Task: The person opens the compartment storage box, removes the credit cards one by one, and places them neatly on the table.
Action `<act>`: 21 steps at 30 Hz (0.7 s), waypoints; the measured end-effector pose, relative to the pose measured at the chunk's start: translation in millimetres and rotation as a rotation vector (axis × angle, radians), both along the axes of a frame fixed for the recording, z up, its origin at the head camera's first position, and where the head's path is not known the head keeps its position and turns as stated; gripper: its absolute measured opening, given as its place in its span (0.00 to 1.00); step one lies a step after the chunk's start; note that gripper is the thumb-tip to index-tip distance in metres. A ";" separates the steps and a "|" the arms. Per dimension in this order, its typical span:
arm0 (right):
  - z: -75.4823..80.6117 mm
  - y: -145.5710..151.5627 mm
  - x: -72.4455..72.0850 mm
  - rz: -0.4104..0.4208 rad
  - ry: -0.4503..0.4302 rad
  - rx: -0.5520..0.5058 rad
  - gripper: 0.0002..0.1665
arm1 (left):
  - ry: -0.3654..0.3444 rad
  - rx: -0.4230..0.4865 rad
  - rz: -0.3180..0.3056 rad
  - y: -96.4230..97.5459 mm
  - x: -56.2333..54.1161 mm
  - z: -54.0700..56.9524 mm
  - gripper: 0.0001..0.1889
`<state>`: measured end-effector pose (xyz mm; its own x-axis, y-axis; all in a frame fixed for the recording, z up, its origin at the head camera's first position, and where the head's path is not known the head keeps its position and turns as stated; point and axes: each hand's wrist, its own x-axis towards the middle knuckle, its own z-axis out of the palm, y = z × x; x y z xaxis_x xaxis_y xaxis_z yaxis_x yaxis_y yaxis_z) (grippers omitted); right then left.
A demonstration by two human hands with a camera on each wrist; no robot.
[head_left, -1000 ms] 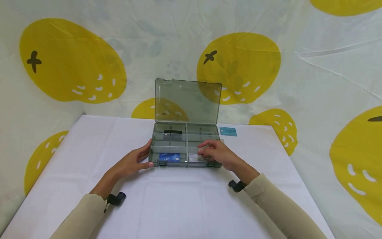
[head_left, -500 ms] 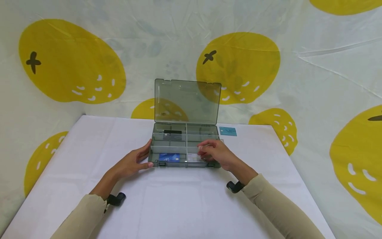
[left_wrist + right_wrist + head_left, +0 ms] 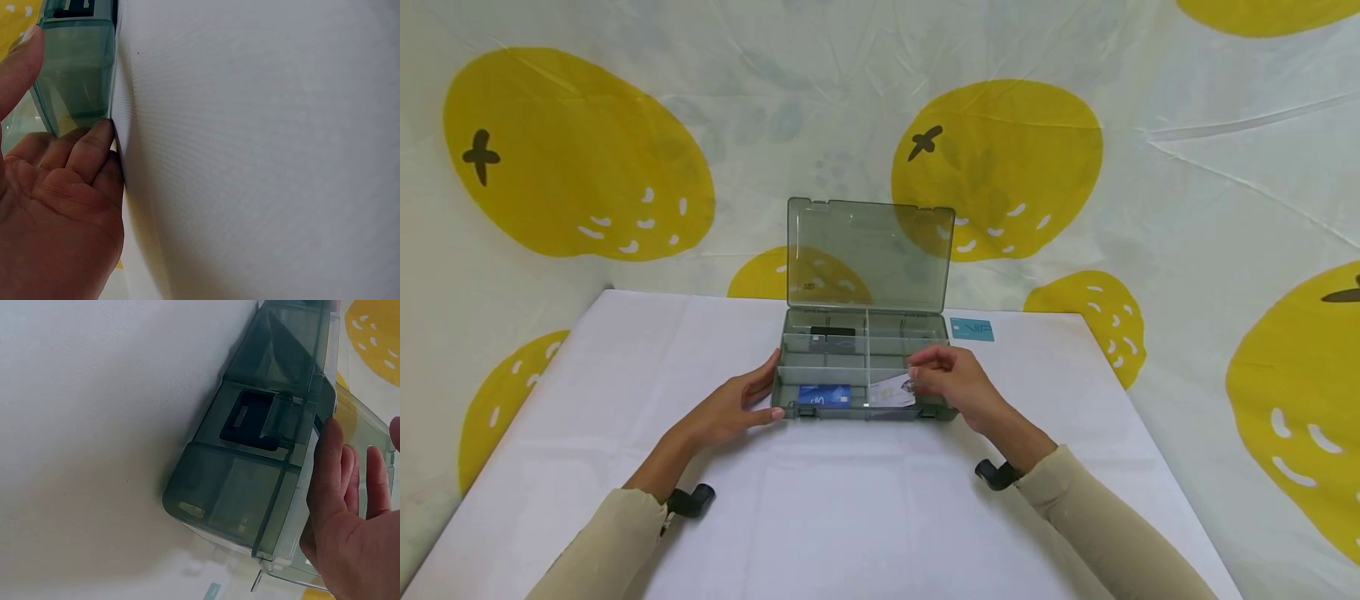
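Observation:
A transparent grey-green compartment box [image 3: 831, 412] stands on the table with its lid [image 3: 850, 242] raised at the back. My left hand [image 3: 730, 406] holds its front left corner, thumb at the front rim and fingers against the left side, as the left wrist view [image 3: 69, 206] also shows. In the front right compartment, my right hand [image 3: 958, 385] pinches the right end of a white card [image 3: 891, 390], which sits tilted with that end raised. A blue card [image 3: 825, 395] lies in the front left compartment, and a black card [image 3: 832, 340] in the back left one.
A teal card [image 3: 972, 329] lies on the white tablecloth [image 3: 850, 517], just right of the box's back corner. Clear dividers [image 3: 823, 374] separate the compartments. A fabric backdrop with yellow fruit prints [image 3: 1000, 167] hangs close behind the raised lid.
My right hand has shifted slightly right and the white card's right end has come up, showing more of its face. The left hand and box have stayed put.

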<state>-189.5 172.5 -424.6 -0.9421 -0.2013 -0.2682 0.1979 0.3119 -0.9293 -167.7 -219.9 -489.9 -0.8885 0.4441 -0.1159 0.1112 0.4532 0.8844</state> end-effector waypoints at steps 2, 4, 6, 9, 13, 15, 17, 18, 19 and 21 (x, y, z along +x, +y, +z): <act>-1.3 -0.1 0.5 0.008 0.014 0.003 0.15 | -0.002 0.003 0.000 -0.1 0.0 -0.3 0.56; -2.6 -0.3 0.7 0.014 0.027 0.015 0.17 | -0.004 0.003 0.001 0.1 0.0 -0.4 0.56; -3.7 -0.9 0.5 0.019 0.035 0.025 0.19 | -0.005 0.001 0.003 0.3 0.1 -0.4 0.56; -4.5 -2.0 0.0 0.032 0.035 0.033 0.22 | -0.005 0.000 0.002 0.4 0.2 -0.4 0.56; -5.1 -5.1 -0.5 0.063 0.034 0.054 0.21 | -0.004 0.002 0.001 -0.1 0.0 -0.9 0.56; -5.8 -7.1 -0.6 0.078 0.042 0.078 0.20 | -0.008 0.002 0.003 -0.2 -0.1 -1.1 0.56; -6.5 -8.6 -0.4 0.090 0.062 0.107 0.18 | -0.012 0.001 0.005 -0.2 -0.2 -1.1 0.56; -7.1 -9.1 -0.6 0.096 0.073 0.116 0.18 | -0.013 0.000 0.005 -0.1 -0.2 -1.0 0.56; -7.0 -9.5 -0.4 0.100 0.081 0.123 0.17 | -0.014 0.000 0.006 0.1 -0.2 -1.0 0.56; -6.4 -8.9 -0.4 0.110 0.107 0.137 0.17 | -0.014 0.000 0.005 0.3 -0.3 -0.9 0.56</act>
<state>-189.9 163.6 -431.1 -0.9408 -0.2734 -0.2002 0.0583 0.4513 -0.8905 -167.9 -219.6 -490.8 -0.8888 0.4398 -0.1289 0.0963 0.4541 0.8857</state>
